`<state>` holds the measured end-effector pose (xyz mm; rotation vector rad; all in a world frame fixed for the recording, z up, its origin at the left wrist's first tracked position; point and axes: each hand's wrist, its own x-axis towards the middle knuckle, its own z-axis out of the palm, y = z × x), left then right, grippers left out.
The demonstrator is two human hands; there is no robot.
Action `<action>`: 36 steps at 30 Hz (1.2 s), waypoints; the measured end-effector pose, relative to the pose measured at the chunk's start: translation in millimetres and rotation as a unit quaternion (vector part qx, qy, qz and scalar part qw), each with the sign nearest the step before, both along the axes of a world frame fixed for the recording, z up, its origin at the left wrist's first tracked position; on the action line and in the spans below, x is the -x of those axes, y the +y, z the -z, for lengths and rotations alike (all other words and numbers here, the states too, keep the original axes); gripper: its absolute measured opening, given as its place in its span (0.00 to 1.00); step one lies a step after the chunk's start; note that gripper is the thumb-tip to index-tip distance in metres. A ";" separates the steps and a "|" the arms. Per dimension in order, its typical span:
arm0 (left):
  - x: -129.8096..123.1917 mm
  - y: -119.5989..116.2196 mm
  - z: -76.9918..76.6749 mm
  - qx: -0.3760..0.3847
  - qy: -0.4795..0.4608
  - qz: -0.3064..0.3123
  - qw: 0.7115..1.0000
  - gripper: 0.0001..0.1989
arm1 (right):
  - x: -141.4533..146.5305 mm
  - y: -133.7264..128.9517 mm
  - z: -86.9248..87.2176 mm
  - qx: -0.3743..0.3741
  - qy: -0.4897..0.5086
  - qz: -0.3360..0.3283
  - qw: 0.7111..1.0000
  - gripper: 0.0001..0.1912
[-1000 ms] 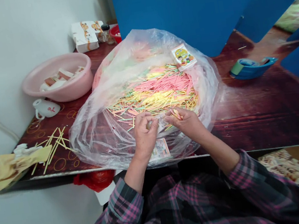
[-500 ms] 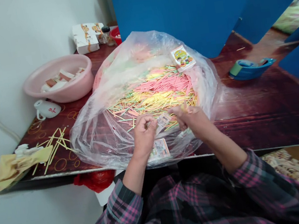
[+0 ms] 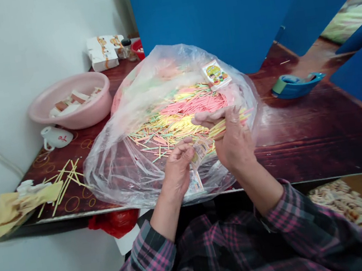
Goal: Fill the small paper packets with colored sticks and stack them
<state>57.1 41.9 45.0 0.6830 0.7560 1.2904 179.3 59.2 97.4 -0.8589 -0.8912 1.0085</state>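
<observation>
the right grip (image 3: 233, 141) is clenched on a thin bundle of yellow and pink sticks (image 3: 241, 116), whose long axis runs nearly level across the view, with the tips pointing right and slightly up beyond the grip. just beside it, the left grip (image 3: 177, 168) pinches a small printed paper label (image 3: 200, 150) between thumb and fingers. below the left grip, a printed card (image 3: 194, 183) sits at the near side of the clear plastic bag (image 3: 112, 178), and loose coloured sticks (image 3: 179, 126) lie in the bag ahead of both grips.
</observation>
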 end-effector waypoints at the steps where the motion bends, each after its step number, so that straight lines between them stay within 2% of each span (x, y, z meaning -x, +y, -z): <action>1: -0.9 -0.2 0.1 0.001 -0.005 0.001 1.000 0.15 | 2.5 -2.1 0.0 -0.005 0.003 0.012 1.000 0.23; 3: -2.7 -0.3 0.4 0.000 -0.014 0.002 1.000 0.15 | 7.2 -6.2 -0.6 -0.022 0.019 0.025 0.999 0.22; 6: -4.8 -0.7 0.2 0.001 -0.024 0.007 1.000 0.15 | 12.2 -10.2 -0.4 -0.031 0.020 0.009 0.999 0.19; 10: -5.5 -2.0 -0.9 0.003 -0.028 0.011 1.000 0.14 | 14.1 -9.9 5.4 -0.030 0.012 0.002 0.999 0.21; 16: -6.1 -2.0 -1.6 0.002 -0.020 0.011 1.000 0.14 | 12.9 -9.0 14.8 -0.075 -0.067 0.011 0.995 0.21; 21: -7.5 -3.2 -3.8 0.020 -0.036 0.014 0.999 0.15 | 12.6 -12.3 20.1 -0.049 -0.118 0.000 0.992 0.23; 26: -9.6 -5.2 -6.0 0.019 -0.049 0.025 0.998 0.15 | 3.6 -13.2 21.9 -0.012 -0.131 -0.052 0.990 0.22; 28: -10.1 -4.4 -4.6 0.010 -0.042 0.026 0.999 0.16 | -0.3 -11.2 22.3 0.013 -0.132 -0.054 0.990 0.20; 30: -10.5 -3.2 -1.9 0.006 -0.035 0.022 0.999 0.17 | -0.7 -7.1 23.6 0.036 -0.094 -0.043 0.994 0.19; 34: -10.9 -2.0 4.0 0.005 -0.024 0.007 1.000 0.17 | 7.3 3.3 25.7 0.071 0.071 -0.047 0.994 0.24; 36: -11.0 -2.1 5.9 0.004 -0.021 0.007 1.000 0.16 | 10.9 6.7 25.4 0.072 0.102 -0.057 0.991 0.25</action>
